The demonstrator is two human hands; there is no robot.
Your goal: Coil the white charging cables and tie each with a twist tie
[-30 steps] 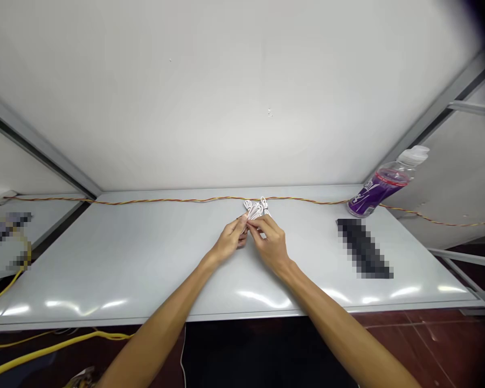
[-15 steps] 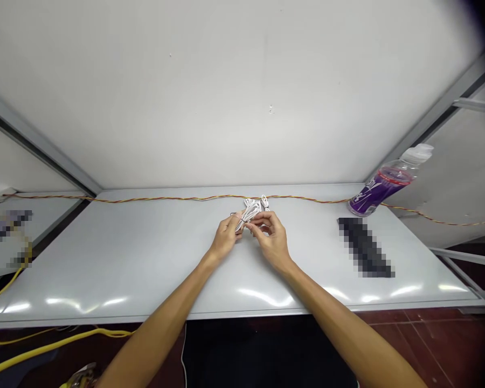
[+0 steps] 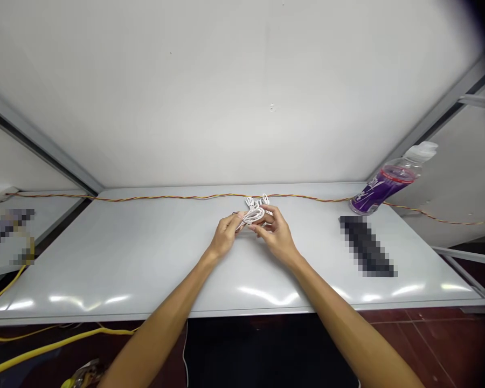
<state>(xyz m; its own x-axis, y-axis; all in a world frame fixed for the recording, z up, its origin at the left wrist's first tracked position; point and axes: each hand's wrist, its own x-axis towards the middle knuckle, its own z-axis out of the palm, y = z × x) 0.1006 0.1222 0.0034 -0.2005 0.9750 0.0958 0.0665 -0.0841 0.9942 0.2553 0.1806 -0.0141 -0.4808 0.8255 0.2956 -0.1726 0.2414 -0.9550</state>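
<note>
Notably, we see the left hand (image 3: 225, 238) and right hand (image 3: 278, 236) gripping a coiled white cable (image 3: 253, 215) near the far edge of the tabletop (image 3: 145, 253), where a slipped loop could snag the twisted red-and-yellow wire (image 3: 186, 198).

Two hands (image 3: 250, 233), one white cable bundle (image 3: 254, 215), one plastic bottle (image 3: 383, 183), one twisted wire (image 3: 165, 198).
</note>
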